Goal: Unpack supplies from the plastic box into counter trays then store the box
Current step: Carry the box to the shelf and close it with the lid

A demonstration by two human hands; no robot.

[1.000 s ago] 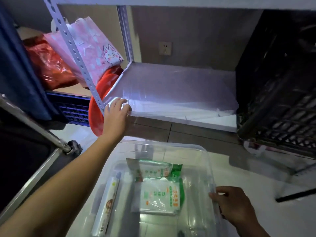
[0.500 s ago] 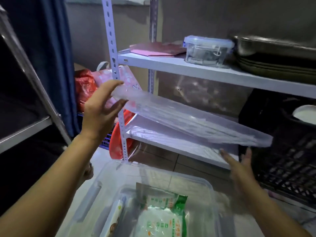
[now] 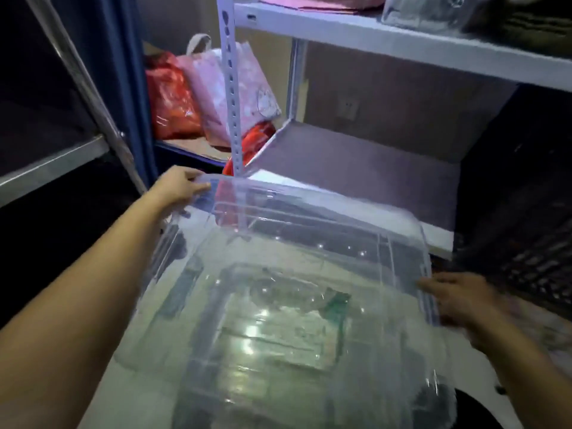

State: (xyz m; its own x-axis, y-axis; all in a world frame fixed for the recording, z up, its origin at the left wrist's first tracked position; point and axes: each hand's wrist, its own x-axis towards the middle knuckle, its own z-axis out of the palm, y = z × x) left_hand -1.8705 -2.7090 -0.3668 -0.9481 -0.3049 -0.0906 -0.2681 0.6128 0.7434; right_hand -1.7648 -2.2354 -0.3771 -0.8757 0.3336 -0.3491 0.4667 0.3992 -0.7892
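Observation:
I hold a clear plastic lid [image 3: 309,230] flat over the clear plastic box [image 3: 192,382] on the floor. My left hand [image 3: 179,187] grips the lid's far left corner. My right hand [image 3: 455,300] grips its right edge. Through the lid I see blurred green-and-white packets [image 3: 288,323] lying inside the box. The frame is motion-blurred, so I cannot tell whether the lid touches the box rim.
A white metal shelf unit [image 3: 230,88] stands just behind the box, its lower shelf [image 3: 356,162] bare. Red and pink bags [image 3: 198,94] sit at the left behind it. A black crate [image 3: 526,212] is on the right, a steel rack [image 3: 62,156] on the left.
The lid came off the lower shelf, was lifted up in both hands, and has now come down over the box. My view has tilted downward.

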